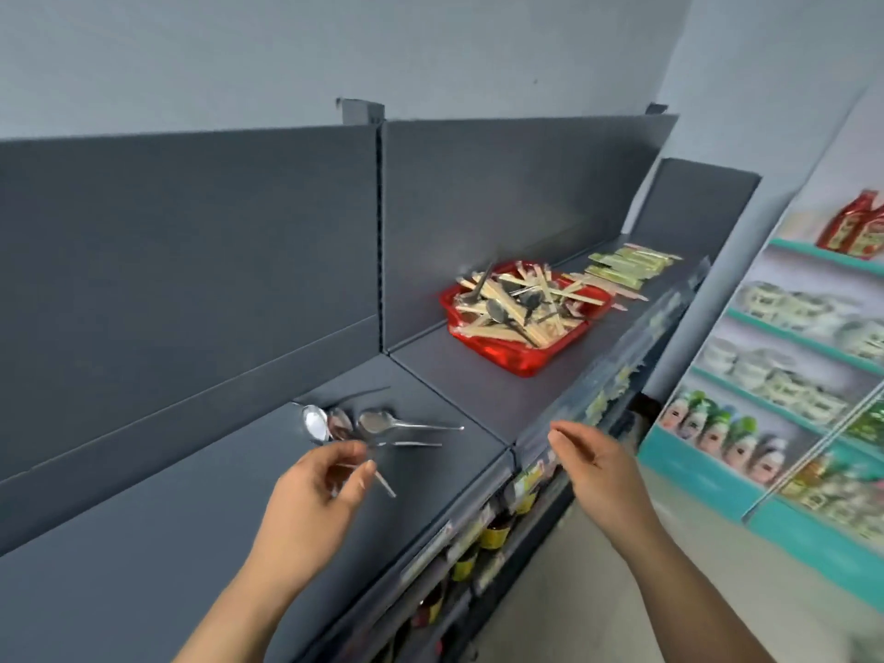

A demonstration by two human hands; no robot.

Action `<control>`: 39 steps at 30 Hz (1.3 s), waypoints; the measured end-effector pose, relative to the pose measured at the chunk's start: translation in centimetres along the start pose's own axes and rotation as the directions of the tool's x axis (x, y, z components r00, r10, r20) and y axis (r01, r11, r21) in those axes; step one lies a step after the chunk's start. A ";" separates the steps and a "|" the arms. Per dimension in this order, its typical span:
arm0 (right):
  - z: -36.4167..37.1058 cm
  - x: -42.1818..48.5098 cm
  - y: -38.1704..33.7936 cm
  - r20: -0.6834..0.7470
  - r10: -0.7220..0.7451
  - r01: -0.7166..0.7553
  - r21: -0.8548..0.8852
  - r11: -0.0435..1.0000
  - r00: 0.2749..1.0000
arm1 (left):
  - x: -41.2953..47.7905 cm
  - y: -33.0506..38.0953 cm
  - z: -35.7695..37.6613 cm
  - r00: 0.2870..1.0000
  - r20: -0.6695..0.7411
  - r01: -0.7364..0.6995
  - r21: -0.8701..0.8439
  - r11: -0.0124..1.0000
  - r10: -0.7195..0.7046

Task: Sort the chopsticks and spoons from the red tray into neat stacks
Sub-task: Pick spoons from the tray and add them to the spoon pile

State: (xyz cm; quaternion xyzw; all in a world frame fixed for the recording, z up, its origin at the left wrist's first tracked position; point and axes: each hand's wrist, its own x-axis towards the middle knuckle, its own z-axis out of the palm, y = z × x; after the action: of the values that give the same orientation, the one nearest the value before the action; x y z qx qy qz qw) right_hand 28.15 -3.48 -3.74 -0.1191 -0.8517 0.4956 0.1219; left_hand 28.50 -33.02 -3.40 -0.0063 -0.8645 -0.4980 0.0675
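- Reaching in from the lower edge, the left hand (325, 480) hangs low over the grey shelf (143, 543), thumb and fingers curled toward each other.
- One thin spoon handle (385, 485) runs out from between thumb and fingers. The blur hides whether the hand pinches it or only hangs above it.
- To its right, well apart from it, the right hand (598, 471) hovers above the shelf's front lip with fingers loosely extended, holding nothing.
- Just beyond the left fingertips, three metal spoons (378, 423) lie on the shelf, bowls bunched side by side and handles pointing right.
- Farther back and to the right, past both hands, the red tray (521, 361) sits on the next shelf section.
- Inside it, wooden chopsticks (488, 330) cross at all angles, with dark tray spoons (497, 311) mixed among them.
- Behind the tray, at the far end, green-wrapped chopsticks (626, 268) lie side by side in a row, a few bare sticks (622, 291) along their near edge.
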 end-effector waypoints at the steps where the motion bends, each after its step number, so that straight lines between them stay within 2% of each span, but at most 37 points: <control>1: -1.8 1.4 0.7 -0.009 -0.008 0.008 -0.023 1.000 1.000 | 0.9 1.2 1.8 1.000 0.006 -0.013 -0.007 1.000 0.013; 9: -12.1 12.7 5.3 -0.004 -0.061 0.060 -0.090 0.994 0.998 | 9.2 9.3 13.8 0.990 0.031 -0.140 0.091 0.986 0.138; 17: -13.4 24.4 6.9 0.064 -0.075 0.079 -0.057 0.995 0.995 | 19.5 13.3 21.1 0.986 0.052 -0.165 0.168 0.972 0.158; 22: -11.7 31.8 7.0 0.151 -0.113 0.124 -0.069 0.990 0.982 | 26.3 12.6 24.9 0.996 0.068 -0.071 0.322 0.944 0.052; 32: -5.9 41.9 6.4 0.408 -0.154 0.201 -0.076 0.977 0.900 | 32.7 11.5 28.0 0.981 0.077 0.133 0.398 0.908 -0.177; 36: -3.5 44.5 6.3 0.509 -0.176 0.272 -0.119 0.955 0.842 | 33.4 11.2 29.1 0.978 0.075 0.153 0.373 0.915 -0.194; 39: -2.0 46.3 6.1 0.561 -0.208 0.368 -0.188 0.911 0.801 | 34.0 10.7 29.3 0.968 0.024 0.231 0.307 0.923 -0.250</control>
State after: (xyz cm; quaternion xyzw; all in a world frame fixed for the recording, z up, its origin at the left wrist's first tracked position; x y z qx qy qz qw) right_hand -14.34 16.05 -3.92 0.1379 -0.9225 0.3553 -0.0611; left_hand -7.62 -4.28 -4.51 0.0946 -0.9263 -0.3642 -0.0214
